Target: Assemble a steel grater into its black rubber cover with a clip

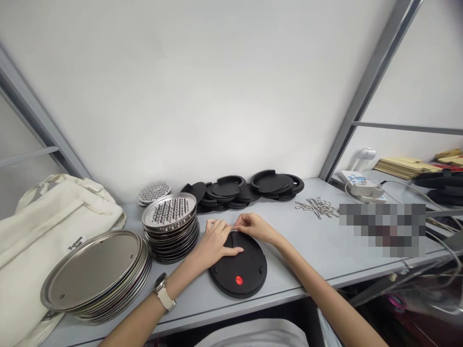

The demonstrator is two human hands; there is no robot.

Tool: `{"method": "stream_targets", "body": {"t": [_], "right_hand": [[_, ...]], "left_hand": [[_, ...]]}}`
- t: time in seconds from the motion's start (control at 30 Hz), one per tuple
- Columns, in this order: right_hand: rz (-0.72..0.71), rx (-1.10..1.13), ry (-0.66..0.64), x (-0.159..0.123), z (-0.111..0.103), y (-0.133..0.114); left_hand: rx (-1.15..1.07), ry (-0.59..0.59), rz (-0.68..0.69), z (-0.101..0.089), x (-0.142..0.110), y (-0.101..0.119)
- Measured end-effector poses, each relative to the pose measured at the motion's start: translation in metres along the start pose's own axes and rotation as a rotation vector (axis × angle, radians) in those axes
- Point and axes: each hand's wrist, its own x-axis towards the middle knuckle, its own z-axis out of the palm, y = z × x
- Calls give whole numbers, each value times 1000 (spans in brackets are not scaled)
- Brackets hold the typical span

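Note:
A round black plate (238,270) lies flat on the table, with a red-orange dot near its close edge and a dark slot near its far edge. Across its upper left rests my left hand (219,243), holding the plate with the thumb stretched over its face and the fingers bent at the far rim. My right hand (253,226) is closed in a pinch at that same rim, on a small shiny metal piece that the fingers mostly hide. It looks like one of the bent wire clips (318,207) piled to the right.
Left of the plate stand a stack of round metal graters (171,214) and a stack of metal discs (96,270). More black plates (227,188) lie along the wall. A cream cloth bag (43,226) is at far left; cables and a white power strip (365,188) are at right.

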Motion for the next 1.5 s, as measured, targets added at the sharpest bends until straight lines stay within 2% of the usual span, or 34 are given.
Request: {"method": "stream_targets", "body": {"t": [0.27,0.77,1.5], "right_hand": [[11,-35,45,1,0,-3],[7,-35,38,-1,0,-9],[-4,-38,35,-2,2,-11]], "left_hand": [[-8,-2,-6,-2,3,0],[52,5,7,-2,4,-1],[-66,62,-13,0,3,1]]}}
